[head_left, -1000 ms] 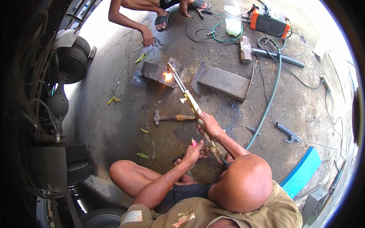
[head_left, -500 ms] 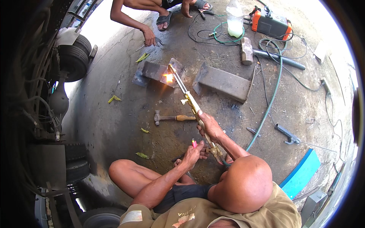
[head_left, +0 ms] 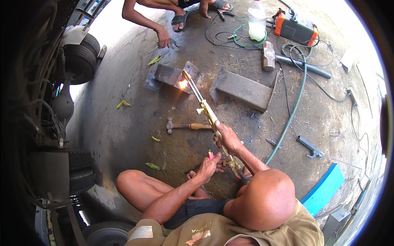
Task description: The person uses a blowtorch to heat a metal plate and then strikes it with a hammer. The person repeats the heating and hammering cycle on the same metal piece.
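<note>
My right hand (head_left: 227,138) is wrapped round the handle of a brass cutting torch (head_left: 208,111), which slants up and to the left. At its bent tip a bright orange glow falls on a short steel channel piece (head_left: 167,75) with end plates, lying on the ground. My left hand (head_left: 208,167) is closed on a pink lighter (head_left: 211,156), its fingers close to the torch's rear valves. Whether those fingers touch the valves I cannot tell. Left of the torch lies a ball-peen hammer (head_left: 180,126), its wooden handle reaching the torch shaft.
A second steel section (head_left: 244,91) lies right of the glow, below a sledgehammer (head_left: 268,57). A co-worker's hand (head_left: 163,38) holds pliers. A green hose (head_left: 294,110) trails rightward from the torch. An orange-black welding machine (head_left: 296,28), bottle (head_left: 257,23) and electrode holder (head_left: 310,146) lie around.
The whole view has shifted slightly, so more of the bottle shows at the top. Both hands keep their grips, and the torch tip stays at the steel piece.
</note>
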Motion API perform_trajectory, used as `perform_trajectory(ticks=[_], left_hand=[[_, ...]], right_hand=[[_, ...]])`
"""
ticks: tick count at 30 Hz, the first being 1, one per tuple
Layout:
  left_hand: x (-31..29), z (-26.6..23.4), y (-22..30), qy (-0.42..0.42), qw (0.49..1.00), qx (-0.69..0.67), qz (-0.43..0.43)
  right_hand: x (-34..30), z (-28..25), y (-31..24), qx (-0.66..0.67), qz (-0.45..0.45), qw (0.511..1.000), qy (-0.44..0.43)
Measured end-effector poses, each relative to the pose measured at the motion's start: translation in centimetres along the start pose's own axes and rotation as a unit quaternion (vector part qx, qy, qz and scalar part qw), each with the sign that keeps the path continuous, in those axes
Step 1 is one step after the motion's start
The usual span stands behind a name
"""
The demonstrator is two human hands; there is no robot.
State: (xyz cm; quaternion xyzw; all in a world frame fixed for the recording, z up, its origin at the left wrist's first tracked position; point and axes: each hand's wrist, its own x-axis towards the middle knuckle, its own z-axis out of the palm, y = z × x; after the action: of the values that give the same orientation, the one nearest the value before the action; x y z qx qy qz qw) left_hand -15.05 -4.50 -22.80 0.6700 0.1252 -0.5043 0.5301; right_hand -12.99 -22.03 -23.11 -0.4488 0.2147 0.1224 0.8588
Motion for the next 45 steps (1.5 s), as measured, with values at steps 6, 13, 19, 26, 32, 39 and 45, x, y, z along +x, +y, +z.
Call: perform_trajectory(ticks=[6, 13, 19, 26, 32, 39, 45], left_hand=[[-0.1, 0.5, -0.1, -0.005, 1.000, 0.008, -0.013], [0.0, 0.4, -0.5, -0.014, 1.000, 0.004, -0.017], [-0.1, 0.9, -0.5, -0.005, 1.000, -0.004, -0.003], [-0.1, 0.5, -1.0, 0.000, 1.000, -0.007, -0.012], [-0.4, 0.6, -0.9, -0.001, 0.999, 0.016, -0.042], [-0.9, 1.0, -0.6, -0.013, 0.999, 0.012, -0.051], [-1.0, 1.1, -0.6, -0.011, 0.998, 0.021, -0.057]], right_hand=[[0.1, -0.5, 0.2, -0.006, 0.023, 1.000, 0.006], [-0.1, 0.3, 0.4, -0.012, -0.011, 1.000, 0.016], [-0.1, -0.5, 0.6, -0.031, 0.001, 0.999, 0.013], [-0.1, 0.2, 0.7, -0.023, 0.009, 1.000, 0.006], [0.2, -0.1, 1.2, -0.022, 0.012, 1.000, -0.004], [0.6, 0.3, 1.6, -0.021, -0.011, 1.000, 0.002], [0.2, 0.0, 1.4, -0.029, 0.008, 1.000, -0.004]])
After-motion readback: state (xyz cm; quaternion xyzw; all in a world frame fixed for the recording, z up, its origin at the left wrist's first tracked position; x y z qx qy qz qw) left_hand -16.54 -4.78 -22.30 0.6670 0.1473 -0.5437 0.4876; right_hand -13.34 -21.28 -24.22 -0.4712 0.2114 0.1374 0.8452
